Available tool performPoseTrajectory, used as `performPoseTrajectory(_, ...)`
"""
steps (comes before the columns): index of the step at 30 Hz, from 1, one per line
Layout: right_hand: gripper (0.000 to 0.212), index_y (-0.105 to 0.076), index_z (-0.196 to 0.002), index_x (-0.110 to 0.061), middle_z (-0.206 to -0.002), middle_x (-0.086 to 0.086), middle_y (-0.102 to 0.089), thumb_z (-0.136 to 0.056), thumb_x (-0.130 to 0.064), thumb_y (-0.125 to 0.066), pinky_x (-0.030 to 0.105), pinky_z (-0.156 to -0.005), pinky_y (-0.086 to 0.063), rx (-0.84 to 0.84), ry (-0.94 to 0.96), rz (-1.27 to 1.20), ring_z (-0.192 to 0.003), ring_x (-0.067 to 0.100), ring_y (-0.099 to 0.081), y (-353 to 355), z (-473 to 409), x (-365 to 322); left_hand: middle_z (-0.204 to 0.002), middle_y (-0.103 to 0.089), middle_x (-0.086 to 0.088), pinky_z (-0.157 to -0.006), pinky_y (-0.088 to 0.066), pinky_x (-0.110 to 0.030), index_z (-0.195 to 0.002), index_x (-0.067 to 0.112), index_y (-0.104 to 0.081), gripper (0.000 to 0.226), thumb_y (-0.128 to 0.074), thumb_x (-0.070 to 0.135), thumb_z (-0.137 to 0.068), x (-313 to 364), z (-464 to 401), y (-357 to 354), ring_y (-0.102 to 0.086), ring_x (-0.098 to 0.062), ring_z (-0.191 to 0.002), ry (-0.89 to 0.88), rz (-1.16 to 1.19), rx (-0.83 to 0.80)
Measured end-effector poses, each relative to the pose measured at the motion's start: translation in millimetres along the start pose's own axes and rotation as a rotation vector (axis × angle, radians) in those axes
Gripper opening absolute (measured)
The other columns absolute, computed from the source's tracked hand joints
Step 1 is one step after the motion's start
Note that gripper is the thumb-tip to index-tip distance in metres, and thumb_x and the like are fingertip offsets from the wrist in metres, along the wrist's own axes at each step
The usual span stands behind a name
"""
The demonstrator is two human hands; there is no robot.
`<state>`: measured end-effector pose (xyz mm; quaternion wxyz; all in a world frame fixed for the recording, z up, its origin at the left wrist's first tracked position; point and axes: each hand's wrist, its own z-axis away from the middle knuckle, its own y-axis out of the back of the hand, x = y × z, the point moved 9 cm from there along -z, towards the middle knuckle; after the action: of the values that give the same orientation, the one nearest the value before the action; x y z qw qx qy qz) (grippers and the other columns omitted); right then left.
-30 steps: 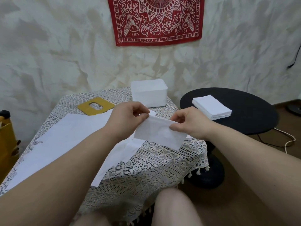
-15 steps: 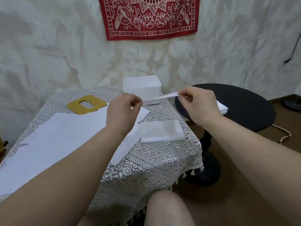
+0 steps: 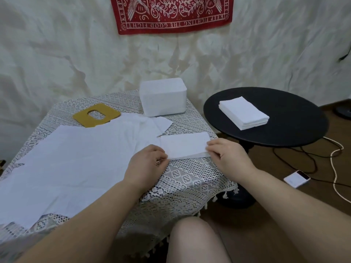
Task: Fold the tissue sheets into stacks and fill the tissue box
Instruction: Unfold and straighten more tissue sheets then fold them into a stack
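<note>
The folded tissue stack [image 3: 185, 146] was pinched by both hands (left hand [image 3: 147, 164], right hand [image 3: 227, 156]); uneven pressure might have skewed its edges.

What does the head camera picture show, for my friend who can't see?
Two hands, left hand and right hand, hold the ends of a folded tissue pile on a lace-covered table. Behind sit a white tissue box and loose tissue sheets.
</note>
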<state>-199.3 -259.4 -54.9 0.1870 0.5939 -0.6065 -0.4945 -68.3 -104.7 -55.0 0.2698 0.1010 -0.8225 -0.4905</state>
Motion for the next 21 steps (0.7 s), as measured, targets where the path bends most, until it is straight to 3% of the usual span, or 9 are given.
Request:
performPoseTrajectory(3, 0.023, -0.072, -0.106, -0.011, -0.123, 0.004, -0.062, -0.085, -0.02, -0.068, 0.031, -0.094, -0.042, -0.05, -0.032, 0.03, -0.112, 0.025, -0.056, -2.2, 2.3, 2.4, -0.117, -0.063, 0.009, -0.09, -0.041, -0.026, -0.112, 0.021, -0.069, 0.038, -0.067, 0.045, -0.082, -5.5, -0.3, -0.5, -0.054, -0.014, -0.109, 0.054, -0.052, 0.011)
performPoseTrajectory(6, 0.049, -0.061, -0.124, -0.014, -0.132, -0.001, -0.055, -0.082, -0.039, -0.07, 0.024, -0.098, -0.033, -0.084, -0.168, -0.021, -0.121, 0.016, -0.046, -0.6, 2.1, 10.1, -0.123, -0.062, 0.008, -0.092, -0.04, -0.029, -0.127, 0.025, -0.058, 0.058, -0.062, 0.058, -0.079, -13.4, -1.1, -1.1, -0.047, -0.015, -0.117, 0.14, -0.114, -0.021)
performPoseTrajectory(9, 0.063, -0.055, -0.13, -0.021, -0.122, 0.0, -0.057, -0.075, -0.048, -0.073, 0.021, -0.085, -0.035, -0.085, -0.318, -0.092, -0.108, 0.013, -0.05, 2.1, 3.4, 22.4, -0.118, -0.065, 0.004, -0.085, -0.043, -0.03, -0.131, 0.027, -0.055, 0.064, -0.059, 0.063, -0.079, -18.9, -1.5, -2.5, -0.049, -0.016, -0.116, 0.202, -0.102, -0.054)
performPoseTrajectory(11, 0.063, -0.057, -0.127, -0.024, -0.119, 0.0, -0.058, -0.073, -0.051, -0.073, 0.021, -0.081, -0.036, -0.086, -0.36, -0.1, -0.1, 0.011, -0.052, 0.9, 4.4, 28.4, -0.115, -0.066, 0.0, -0.085, -0.046, -0.031, -0.13, 0.028, -0.056, 0.063, -0.061, 0.062, -0.078, -21.9, -2.0, -4.2, -0.054, -0.018, -0.112, 0.229, -0.06, -0.072)
performPoseTrajectory(15, 0.057, -0.058, -0.125, -0.022, -0.12, 0.001, -0.06, -0.075, -0.046, -0.074, 0.021, -0.084, -0.037, -0.096, -0.387, -0.132, -0.106, 0.014, -0.055, -1.6, 5.1, 32.1, -0.113, -0.066, -0.006, -0.082, -0.05, -0.034, -0.129, 0.029, -0.057, 0.06, -0.062, 0.061, -0.078, -26.8, -3.8, -7.9, -0.059, -0.021, -0.105, 0.253, -0.009, -0.105)
performPoseTrajectory(21, 0.05, -0.062, -0.12, -0.021, -0.117, 0.0, -0.064, -0.076, -0.042, -0.074, 0.024, -0.089, -0.041, -0.09, -0.386, -0.161, -0.106, 0.013, -0.056, -3.2, 3.5, 32.8, -0.11, -0.068, -0.003, -0.077, -0.049, -0.03, -0.127, 0.029, -0.059, 0.056, -0.064, 0.058, -0.079, -29.6, -5.4, -9.4, -0.06, -0.018, -0.102, 0.263, 0.035, -0.102)
